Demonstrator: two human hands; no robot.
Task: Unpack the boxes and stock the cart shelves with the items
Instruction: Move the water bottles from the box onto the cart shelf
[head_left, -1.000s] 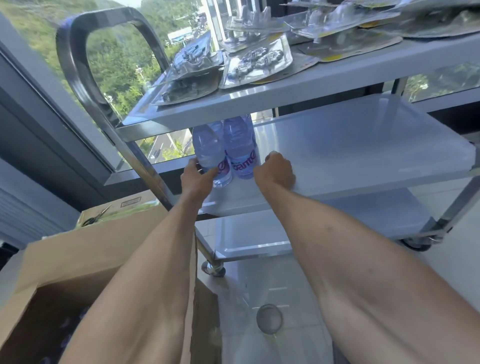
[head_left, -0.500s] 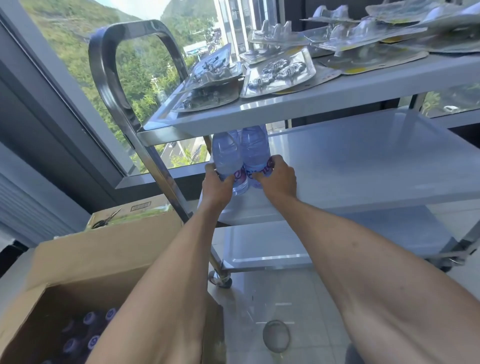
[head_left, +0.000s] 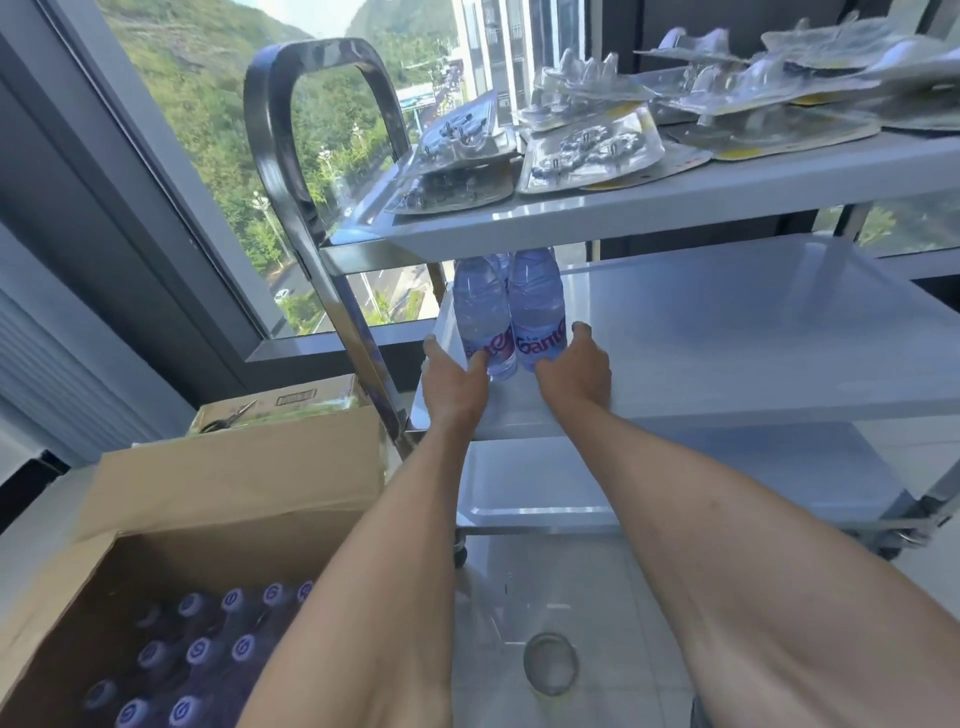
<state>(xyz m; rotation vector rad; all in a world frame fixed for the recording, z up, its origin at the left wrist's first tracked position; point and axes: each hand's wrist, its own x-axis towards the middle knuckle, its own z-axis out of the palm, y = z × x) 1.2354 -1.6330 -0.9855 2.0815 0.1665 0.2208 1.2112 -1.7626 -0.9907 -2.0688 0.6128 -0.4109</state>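
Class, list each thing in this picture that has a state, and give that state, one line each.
Brown cardboard box: open, purple-capped bottles inside.
Two clear plastic water bottles: upright on the cart's middle shelf.
Left hand: grips the left bottle.
Right hand: grips the right bottle.
Steel cart's bottom shelf: bare where visible.

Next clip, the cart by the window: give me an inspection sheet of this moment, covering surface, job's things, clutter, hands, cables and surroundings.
Surface: grey metal cart middle shelf, mostly bare; lower shelf beneath it.
Job's things: clear plastic water bottles with pink lettering stand upright at the middle shelf's left end; brown cardboard box, open, holds purple-capped bottles; clear blister packs lie on the top shelf.
Clutter: scissors on a smaller printed carton behind the box.
Hands: left hand and right hand press the bottles' bases from either side.
Cables: nothing seen.
Surroundings: large window onto green hillside and buildings; pale tiled floor; curved cart handle.
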